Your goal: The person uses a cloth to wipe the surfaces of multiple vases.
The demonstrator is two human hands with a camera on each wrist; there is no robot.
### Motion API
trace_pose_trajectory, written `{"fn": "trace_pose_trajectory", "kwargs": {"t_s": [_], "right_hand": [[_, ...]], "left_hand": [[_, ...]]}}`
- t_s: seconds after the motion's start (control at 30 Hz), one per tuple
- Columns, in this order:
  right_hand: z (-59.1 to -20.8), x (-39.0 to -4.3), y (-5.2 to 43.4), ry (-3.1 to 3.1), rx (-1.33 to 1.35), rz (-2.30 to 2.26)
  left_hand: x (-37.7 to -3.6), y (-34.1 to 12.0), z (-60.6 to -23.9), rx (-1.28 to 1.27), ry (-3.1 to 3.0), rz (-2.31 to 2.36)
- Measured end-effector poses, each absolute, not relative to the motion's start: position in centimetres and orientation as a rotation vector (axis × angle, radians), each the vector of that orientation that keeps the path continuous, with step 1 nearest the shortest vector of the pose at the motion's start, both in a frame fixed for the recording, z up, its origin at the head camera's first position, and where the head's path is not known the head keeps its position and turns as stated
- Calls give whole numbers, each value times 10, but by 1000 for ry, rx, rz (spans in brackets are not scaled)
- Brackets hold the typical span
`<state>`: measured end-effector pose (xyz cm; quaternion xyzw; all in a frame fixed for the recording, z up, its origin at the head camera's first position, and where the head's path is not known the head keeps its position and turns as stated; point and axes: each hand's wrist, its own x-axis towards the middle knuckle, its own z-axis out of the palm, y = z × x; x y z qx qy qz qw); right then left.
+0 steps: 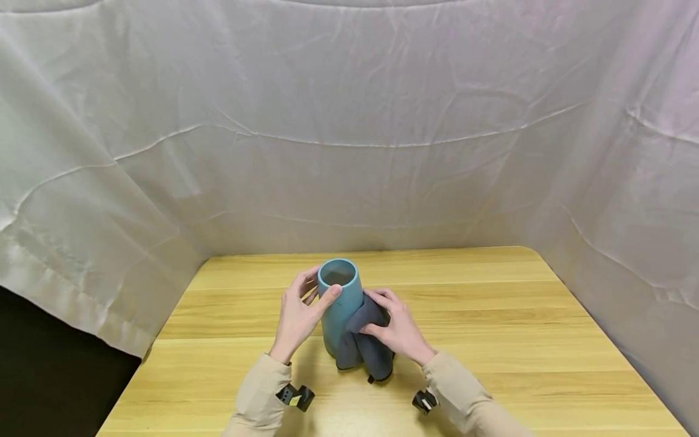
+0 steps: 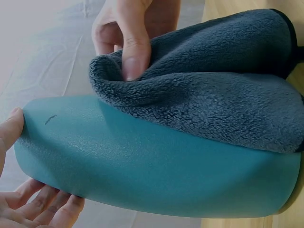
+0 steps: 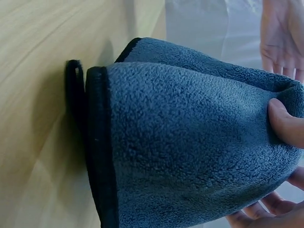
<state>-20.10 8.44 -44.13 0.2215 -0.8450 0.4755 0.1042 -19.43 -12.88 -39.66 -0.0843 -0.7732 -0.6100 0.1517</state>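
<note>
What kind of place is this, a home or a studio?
Probably a staged recording corner, not a home: white sheets hang on all sides of a wooden table, which bears only a teal cup and a grey cloth.

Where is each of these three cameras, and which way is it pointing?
Head: worn on the head, looking forward and down at the table; both hands and sleeves show, left hand on the cup, right hand on the cloth.
Left wrist: close beside the cup, facing across to the right thumb pressing the cloth; left fingertips at the edge.
Right wrist: low by the table, facing the cloth; right thumb shows.
Shared: all three show the cloth.
</note>
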Motion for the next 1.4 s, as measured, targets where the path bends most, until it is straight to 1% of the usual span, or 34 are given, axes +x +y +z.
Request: {"fn": "trace_pose_trajectory", "kwargs": {"t_s": [0.17, 0.43, 0.6, 0.8, 1.23, 1.4], "right_hand": [[-429, -203, 84, -2457, 687, 1440], [-396, -208, 79, -2346, 763, 1479], [-389, -207, 79, -2359, 762, 1481], [-395, -206, 80, -2367, 766, 1465], [-439, -202, 87, -2491, 703, 1377], [-442, -202, 87, -2496, 691, 1413]], "left_hand": [[-194, -129, -397, -253, -2215, -1747], [-194, -129, -397, -262, -2207, -1755], [-195, -129, -397, -270, -2206, -1754], [-195, -129, -397, -268, -2207, -1758], [-194, -129, -396, -258, -2211, -1750], [-194, -129, -396, -254, -2212, -1751]]}}
